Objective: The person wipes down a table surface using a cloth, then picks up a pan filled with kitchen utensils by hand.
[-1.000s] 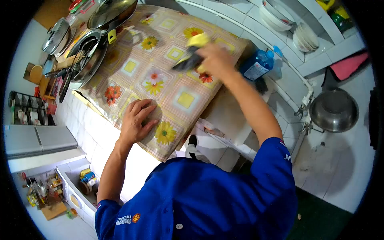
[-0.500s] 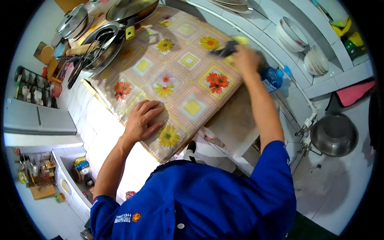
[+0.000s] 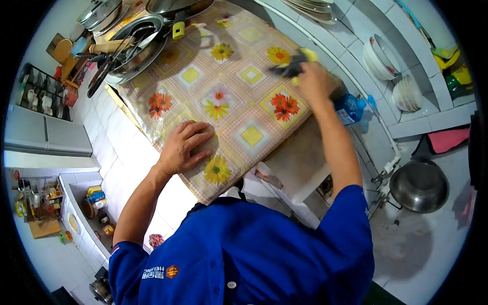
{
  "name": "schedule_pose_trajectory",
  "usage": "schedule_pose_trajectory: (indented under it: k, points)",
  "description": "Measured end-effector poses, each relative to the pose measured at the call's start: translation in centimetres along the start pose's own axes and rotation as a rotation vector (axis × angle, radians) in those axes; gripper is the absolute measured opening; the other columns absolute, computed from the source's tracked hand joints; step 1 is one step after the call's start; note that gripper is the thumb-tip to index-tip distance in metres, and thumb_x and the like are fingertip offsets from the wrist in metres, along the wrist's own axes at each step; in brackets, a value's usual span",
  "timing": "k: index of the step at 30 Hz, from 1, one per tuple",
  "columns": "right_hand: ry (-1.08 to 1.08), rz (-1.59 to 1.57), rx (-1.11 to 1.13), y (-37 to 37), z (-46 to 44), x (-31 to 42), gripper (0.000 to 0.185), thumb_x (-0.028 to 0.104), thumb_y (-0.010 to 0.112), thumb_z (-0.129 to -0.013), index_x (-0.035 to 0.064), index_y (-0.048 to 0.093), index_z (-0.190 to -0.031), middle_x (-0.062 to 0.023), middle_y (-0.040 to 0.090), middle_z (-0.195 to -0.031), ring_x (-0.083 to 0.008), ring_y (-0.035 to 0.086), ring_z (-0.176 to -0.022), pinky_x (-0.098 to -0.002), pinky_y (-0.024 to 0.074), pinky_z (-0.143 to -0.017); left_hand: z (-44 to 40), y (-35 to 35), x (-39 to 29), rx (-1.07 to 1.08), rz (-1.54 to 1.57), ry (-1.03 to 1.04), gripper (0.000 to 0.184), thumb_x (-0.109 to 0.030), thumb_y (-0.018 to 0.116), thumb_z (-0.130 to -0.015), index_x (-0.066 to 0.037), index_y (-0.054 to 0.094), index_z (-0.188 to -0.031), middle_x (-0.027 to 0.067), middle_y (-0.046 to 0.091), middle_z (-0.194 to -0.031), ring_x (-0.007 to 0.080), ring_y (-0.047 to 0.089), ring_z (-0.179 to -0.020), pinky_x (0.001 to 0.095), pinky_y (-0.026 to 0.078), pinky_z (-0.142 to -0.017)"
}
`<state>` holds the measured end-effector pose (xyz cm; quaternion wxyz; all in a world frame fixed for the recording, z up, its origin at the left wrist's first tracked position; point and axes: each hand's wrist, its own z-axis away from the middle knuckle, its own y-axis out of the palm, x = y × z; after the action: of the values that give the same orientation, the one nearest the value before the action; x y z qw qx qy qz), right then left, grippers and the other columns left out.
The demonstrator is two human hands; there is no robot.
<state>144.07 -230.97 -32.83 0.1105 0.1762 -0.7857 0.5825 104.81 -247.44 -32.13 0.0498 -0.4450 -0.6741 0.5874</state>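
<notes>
Gripping a dark-and-yellow cloth at the far right of the flowered worktop
Closed around it with the right hand, too blurred to tell the finger spread; resting the left hand, half spread and holding nothing, near the front edge, probably for balance; with a metal bowl of utensils set far left, likely out of the way

My left hand rests on a flower-print-covered table, metal bowl of utensils and a pan beyond it, blurred yellow-and-dark cloth at my right hand.
</notes>
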Motion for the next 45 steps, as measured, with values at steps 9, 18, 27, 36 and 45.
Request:
schedule_pose_trajectory:
  k: [9, 18, 27, 36, 45]
  points:
    - [-0.052, -0.719, 0.478, -2.3, 5.2, 11.9, 0.034, 0.017, 0.069, -0.085, 0.0030, 0.066, -0.115, -0.0221, 0.069, -0.106, -0.0389, 0.064, -0.101, -0.0428, 0.0492, -0.089, 0.0, 0.1, 0.1, -0.009, 0.013, 0.017, 0.046, -0.027, 0.077, -0.077, -0.009, 0.066, -0.117, 0.0117, 0.059, -0.127, 0.0374, 0.055, -0.114, 0.0482, 0.046, -0.096]
    - [-0.343, -0.050, -0.013, -0.8, 3.7, 9.2, 0.059, 0.035, 0.067, -0.089, 0.0016, 0.051, -0.134, -0.0239, 0.047, -0.139, -0.0472, 0.046, -0.123, -0.0537, 0.0398, -0.103, 0.0, 0.0, 0.0, -0.010, -0.004, 0.013, 0.046, -0.029, 0.077, -0.077, -0.009, 0.066, -0.117, 0.0121, 0.060, -0.125, 0.0369, 0.055, -0.113, 0.0477, 0.046, -0.096]
    - [-0.179, 0.145, 0.028, 4.2, -4.6, 5.1, 0.048, 0.030, 0.068, -0.087, 0.0026, 0.062, -0.126, -0.0207, 0.055, -0.136, -0.0437, 0.050, -0.121, -0.0479, 0.0424, -0.102, 0.3, 0.1, 0.2, 0.000, -0.015, -0.017, 0.047, -0.030, 0.076, -0.078, -0.010, 0.065, -0.120, 0.0121, 0.059, -0.128, 0.0370, 0.055, -0.115, 0.0487, 0.045, -0.098]
    - [-0.776, -0.054, 0.185, 8.2, -2.1, 16.6, 0.037, 0.022, 0.068, -0.084, 0.0034, 0.068, -0.116, -0.0208, 0.069, -0.110, -0.0361, 0.066, -0.103, -0.0434, 0.0509, -0.092, 0.2, 0.0, 0.5, 0.024, -0.016, -0.015, 0.046, -0.030, 0.075, -0.079, -0.011, 0.065, -0.120, 0.0114, 0.059, -0.128, 0.0365, 0.054, -0.116, 0.0469, 0.046, -0.097]
    - [-0.297, 0.136, 0.015, 8.2, -8.8, 15.3, 0.036, 0.030, 0.062, -0.087, 0.0115, 0.070, -0.117, -0.0167, 0.066, -0.115, -0.0384, 0.060, -0.107, -0.0516, 0.0462, -0.093, 0.3, -0.2, 0.4, 0.000, 0.002, -0.031, 0.045, -0.030, 0.074, -0.080, -0.012, 0.065, -0.120, 0.0109, 0.058, -0.126, 0.0351, 0.054, -0.115, 0.0462, 0.046, -0.096]
